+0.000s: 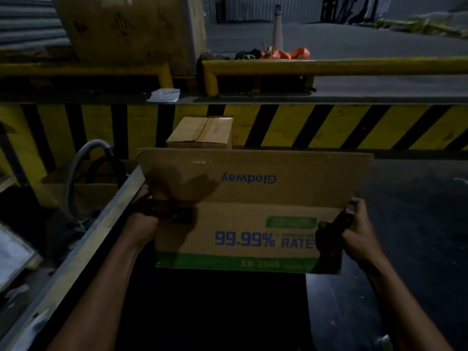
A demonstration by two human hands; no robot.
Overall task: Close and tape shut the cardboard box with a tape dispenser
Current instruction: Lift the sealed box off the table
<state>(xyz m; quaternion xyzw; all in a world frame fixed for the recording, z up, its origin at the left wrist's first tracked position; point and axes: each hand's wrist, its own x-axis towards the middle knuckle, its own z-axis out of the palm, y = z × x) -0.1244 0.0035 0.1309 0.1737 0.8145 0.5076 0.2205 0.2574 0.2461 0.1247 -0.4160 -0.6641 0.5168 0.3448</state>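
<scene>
Dim floor: two hands (141, 224) (354, 234), seemingly two boxes (253, 198) (202, 133).

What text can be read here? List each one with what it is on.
"Glodway", upside down, on the raised flap of the big box.
"99.99%" on the big box front.
"RATE" beside it; the small print above is blurred.
"KB-2040" or similar, faint, on the green band.
Green label: too blurred to read.
Small box behind: reddish marks on its tape, unreadable.
</scene>
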